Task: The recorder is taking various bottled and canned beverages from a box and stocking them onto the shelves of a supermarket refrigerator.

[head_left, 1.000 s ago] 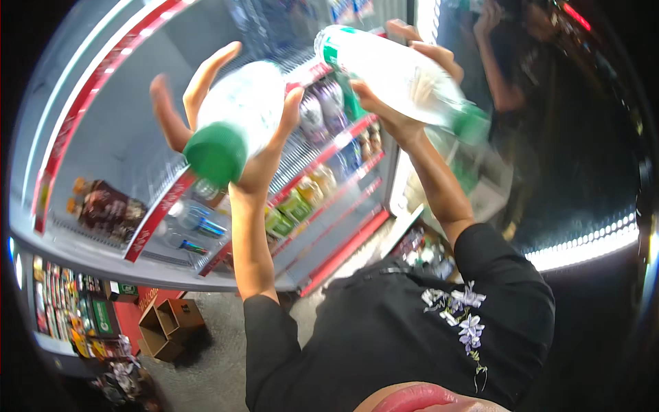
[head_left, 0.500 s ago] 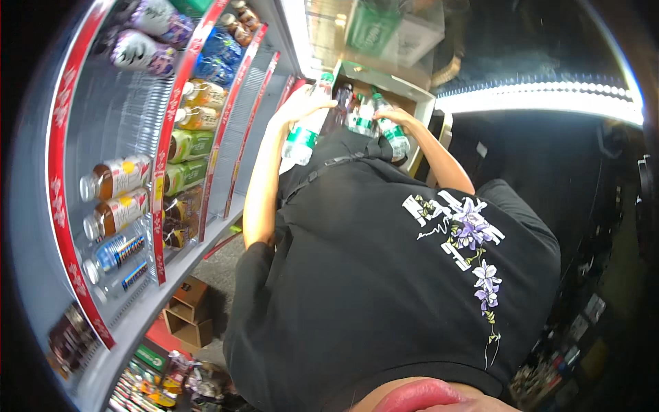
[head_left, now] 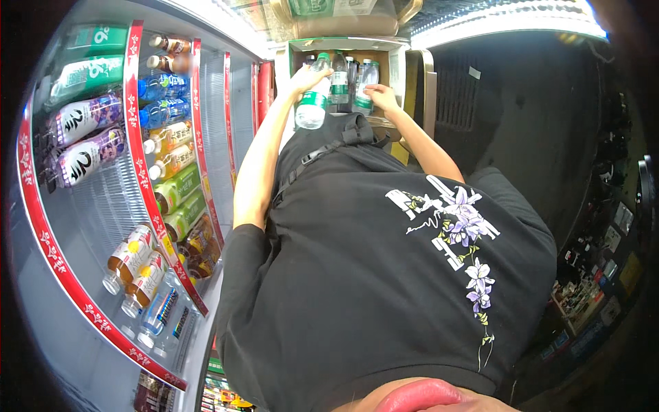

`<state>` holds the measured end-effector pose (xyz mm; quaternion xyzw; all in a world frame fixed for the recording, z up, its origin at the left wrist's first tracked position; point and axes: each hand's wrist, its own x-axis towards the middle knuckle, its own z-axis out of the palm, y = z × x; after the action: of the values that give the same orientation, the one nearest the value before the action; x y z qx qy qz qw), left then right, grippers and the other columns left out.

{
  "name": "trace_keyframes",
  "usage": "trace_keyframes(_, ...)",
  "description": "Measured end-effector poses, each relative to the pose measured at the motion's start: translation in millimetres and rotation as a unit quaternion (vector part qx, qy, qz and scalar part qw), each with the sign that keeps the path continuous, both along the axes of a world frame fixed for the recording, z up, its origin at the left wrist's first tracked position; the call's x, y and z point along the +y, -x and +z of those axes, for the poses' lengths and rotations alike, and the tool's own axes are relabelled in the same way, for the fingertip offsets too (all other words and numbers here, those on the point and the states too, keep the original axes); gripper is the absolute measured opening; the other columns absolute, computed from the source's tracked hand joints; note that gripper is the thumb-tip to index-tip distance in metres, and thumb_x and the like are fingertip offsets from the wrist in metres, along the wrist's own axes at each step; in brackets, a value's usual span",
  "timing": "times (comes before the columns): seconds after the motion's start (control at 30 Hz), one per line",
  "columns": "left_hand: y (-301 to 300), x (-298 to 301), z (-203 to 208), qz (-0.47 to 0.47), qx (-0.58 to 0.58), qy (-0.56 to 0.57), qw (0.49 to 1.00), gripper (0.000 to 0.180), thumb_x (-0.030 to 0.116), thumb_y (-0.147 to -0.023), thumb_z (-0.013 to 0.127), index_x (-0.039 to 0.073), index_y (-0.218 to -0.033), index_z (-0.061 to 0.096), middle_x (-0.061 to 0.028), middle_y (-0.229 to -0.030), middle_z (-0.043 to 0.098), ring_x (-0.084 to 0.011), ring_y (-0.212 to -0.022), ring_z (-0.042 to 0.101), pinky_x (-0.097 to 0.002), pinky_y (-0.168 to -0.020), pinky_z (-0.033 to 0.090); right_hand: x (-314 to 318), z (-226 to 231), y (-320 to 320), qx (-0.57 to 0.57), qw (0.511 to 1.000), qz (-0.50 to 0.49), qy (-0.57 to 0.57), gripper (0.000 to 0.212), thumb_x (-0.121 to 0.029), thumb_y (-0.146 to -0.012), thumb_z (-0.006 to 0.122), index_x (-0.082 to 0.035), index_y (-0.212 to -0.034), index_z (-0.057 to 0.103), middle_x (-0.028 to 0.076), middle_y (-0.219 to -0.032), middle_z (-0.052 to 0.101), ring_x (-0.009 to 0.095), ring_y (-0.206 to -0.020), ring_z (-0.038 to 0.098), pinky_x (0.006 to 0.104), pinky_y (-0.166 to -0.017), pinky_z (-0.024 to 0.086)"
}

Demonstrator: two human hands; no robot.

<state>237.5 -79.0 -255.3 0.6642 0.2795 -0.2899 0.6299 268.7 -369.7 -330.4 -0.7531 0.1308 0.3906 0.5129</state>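
My left hand point(head_left: 303, 82) is closed round the upper part of a clear water bottle point(head_left: 313, 103) with a green cap and green label. That bottle tilts over the near left edge of an open cardboard box point(head_left: 401, 63). My right hand point(head_left: 382, 97) grips the side of another clear bottle with a green label point(head_left: 364, 101), inside the box at its right. Between them stands a green-labelled bottle point(head_left: 339, 81). A dark bottle point(head_left: 351, 71) is partly hidden beside it.
On my left, shelves with red edge strips point(head_left: 141, 144) hold several drinks, among them purple-labelled bottles point(head_left: 88, 158) and brown tea bottles point(head_left: 129, 259). A bright light strip point(head_left: 508, 26) runs along the far right. A green and white carton point(head_left: 329, 8) shows beyond the box.
The view has turned, bringing more of the shelves in. My right hand's bottle, earlier tilted toward me at the box's near edge, now stands more upright in the box. My left hand still holds its bottle.
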Motion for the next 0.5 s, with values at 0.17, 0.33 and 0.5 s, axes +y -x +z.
trace_keyframes(0.17,-11,-35,8,0.066,-0.065,0.038,0.995,0.089,0.042,-0.089,0.076,-0.003,-0.153,0.032,-0.0201,-0.134,0.057,-0.0246,-0.12,0.058,-0.0387,-0.098,0.051,66,51,3,0.296,0.859,-0.086,-0.41,0.056,-0.039,-0.098,0.069,-0.007,-0.142,0.054,0.012,-0.129,0.065,0.023,-0.116,0.063,0.0432,-0.101,0.052)
trace_keyframes(0.33,11,-18,34,-0.055,-0.13,0.078,0.987,0.051,0.034,-0.105,0.056,0.008,-0.148,0.05,-0.0083,-0.144,0.059,-0.0201,-0.128,0.058,-0.0362,-0.104,0.048,59,-19,-19,0.128,0.966,-0.07,-0.214,0.043,-0.005,-0.085,0.078,-0.004,-0.124,0.062,0.012,-0.107,0.072,0.026,-0.09,0.073,0.0414,-0.08,0.063)
trace_keyframes(0.5,82,30,63,0.107,-0.181,0.056,0.976,0.039,0.025,-0.105,0.058,0.003,-0.138,0.056,-0.0119,-0.123,0.071,-0.0199,-0.112,0.067,-0.0336,-0.098,0.051,32,-32,-12,-0.083,0.993,-0.08,0.005,0.065,-0.001,-0.071,0.082,-0.001,-0.132,0.059,0.017,-0.123,0.065,0.023,-0.104,0.067,0.0381,-0.085,0.058)
